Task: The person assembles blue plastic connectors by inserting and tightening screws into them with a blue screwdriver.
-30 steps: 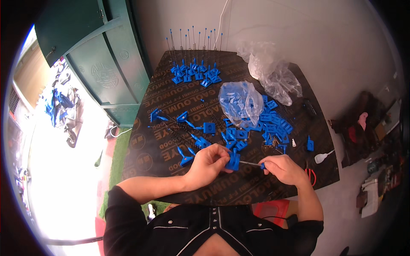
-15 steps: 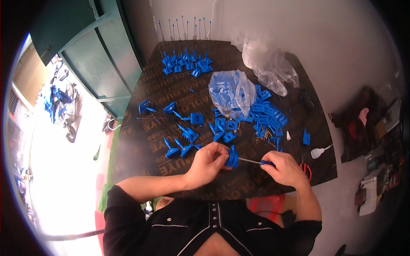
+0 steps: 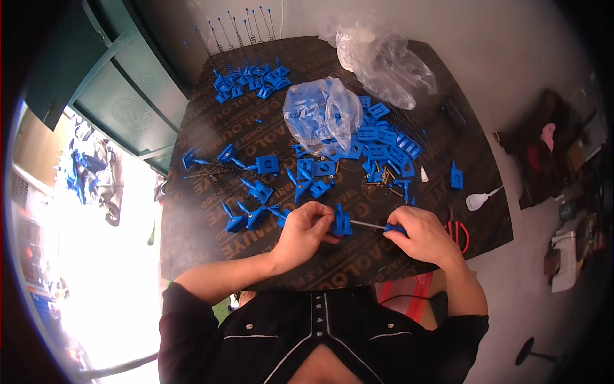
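Note:
Between finger and thumb, my left hand [image 3: 306,229] grips a small blue plastic bracket [image 3: 343,223] just above the near part of the table. My right hand [image 3: 419,235] is closed round the blue handle of a screwdriver [image 3: 368,224]. The metal shaft points left, and its tip meets the right side of the bracket. Whether a screw sits at the tip is hidden. Left of my left hand lie several blue pieces with pointed stems [image 3: 254,217]. Red-handled scissors [image 3: 458,235] lie beside my right wrist.
Loose blue brackets [image 3: 387,144] and small screws [image 3: 380,176] lie beyond my hands, by a clear bag of blue parts [image 3: 322,118]. Finished-looking pieces with springs [image 3: 252,80] stand at the far left. Crumpled plastic [image 3: 384,61] and a white bottle [image 3: 476,201] are on the dark table [image 3: 384,262].
The whole view has shifted, so the table's contents appear further left and higher. Both hands keep their hold, with the screwdriver still against the bracket.

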Available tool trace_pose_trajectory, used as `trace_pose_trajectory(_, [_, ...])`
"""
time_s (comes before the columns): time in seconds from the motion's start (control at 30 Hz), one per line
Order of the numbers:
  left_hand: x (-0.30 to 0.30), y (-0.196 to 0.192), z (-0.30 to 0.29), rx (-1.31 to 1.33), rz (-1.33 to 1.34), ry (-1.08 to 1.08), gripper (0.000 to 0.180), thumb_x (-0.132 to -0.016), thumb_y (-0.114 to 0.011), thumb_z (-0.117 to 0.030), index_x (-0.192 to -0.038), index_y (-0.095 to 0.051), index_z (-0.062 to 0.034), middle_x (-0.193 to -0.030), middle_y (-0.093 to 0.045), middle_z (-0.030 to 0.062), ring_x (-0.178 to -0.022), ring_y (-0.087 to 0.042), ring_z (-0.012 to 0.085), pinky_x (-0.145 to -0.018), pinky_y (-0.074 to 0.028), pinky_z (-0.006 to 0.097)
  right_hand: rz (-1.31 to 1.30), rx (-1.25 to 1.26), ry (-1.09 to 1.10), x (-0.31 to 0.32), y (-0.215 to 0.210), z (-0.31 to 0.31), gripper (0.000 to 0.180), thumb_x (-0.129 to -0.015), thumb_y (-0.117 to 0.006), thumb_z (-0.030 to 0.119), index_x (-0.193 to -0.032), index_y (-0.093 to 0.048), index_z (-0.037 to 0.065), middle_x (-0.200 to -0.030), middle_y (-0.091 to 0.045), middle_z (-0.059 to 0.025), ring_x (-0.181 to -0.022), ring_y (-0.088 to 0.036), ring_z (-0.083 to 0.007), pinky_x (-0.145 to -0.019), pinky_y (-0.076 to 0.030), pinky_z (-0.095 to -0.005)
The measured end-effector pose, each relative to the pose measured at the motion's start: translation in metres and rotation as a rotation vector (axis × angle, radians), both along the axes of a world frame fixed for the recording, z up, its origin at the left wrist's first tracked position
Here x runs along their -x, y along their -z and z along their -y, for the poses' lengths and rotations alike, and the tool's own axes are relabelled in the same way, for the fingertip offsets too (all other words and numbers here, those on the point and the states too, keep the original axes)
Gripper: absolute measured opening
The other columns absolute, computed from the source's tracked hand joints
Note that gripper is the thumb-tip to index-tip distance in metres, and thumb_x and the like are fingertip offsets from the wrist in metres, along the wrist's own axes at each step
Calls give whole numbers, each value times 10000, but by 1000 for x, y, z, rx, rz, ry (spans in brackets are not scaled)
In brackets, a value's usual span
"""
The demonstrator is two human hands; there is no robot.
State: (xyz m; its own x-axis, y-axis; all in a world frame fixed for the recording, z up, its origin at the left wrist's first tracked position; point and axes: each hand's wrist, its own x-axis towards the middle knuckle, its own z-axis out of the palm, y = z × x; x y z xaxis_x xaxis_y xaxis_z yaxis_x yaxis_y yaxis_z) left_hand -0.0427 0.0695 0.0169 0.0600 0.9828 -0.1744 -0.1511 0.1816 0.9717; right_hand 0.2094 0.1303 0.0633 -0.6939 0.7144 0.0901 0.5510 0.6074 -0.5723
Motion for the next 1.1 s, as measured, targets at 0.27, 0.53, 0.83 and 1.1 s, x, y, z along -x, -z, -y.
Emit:
trace_pose_trajectory(0.27, [0,-3,-4,4,-144,-10,143,-961,-498,-44,-1045,-525,69,-867,-596,88,-742,-644,141,-593,-596,266,17,30,-11,-1,6,-1,210,-803,-689,156,-879,-572,-1,-859,-641,-142,-824,-632,-321,-725,-490,-407])
trace_pose_trajectory(0.53, [-2,-20,-7,33,-301,-9,105,-926,-533,-43,-972,-558,47,-746,-616,82,-573,-626,118,-465,-499,244,36,36,-25,1,7,-1,211,-808,-686,162,-878,-576,-4,-861,-642,-142,-828,-633,-317,-730,-492,-408])
trace_pose_trajectory(0.83, [10,-13,-6,-151,-546,-7,80,-890,-579,-14,-954,-584,32,-755,-611,82,-534,-611,114,-419,-442,253,53,41,-30,2,5,2,207,-814,-682,164,-886,-585,-4,-857,-641,-144,-827,-634,-318,-730,-491,-411])
trace_pose_trajectory(1.1, [22,-6,-3,-461,-871,-58,67,-777,-634,19,-813,-578,12,-784,-605,147,-700,-629,271,-607,-489,337,42,23,39,1,6,5,198,-819,-681,160,-893,-589,0,-863,-626,-149,-817,-623,-330,-718,-488,-423])
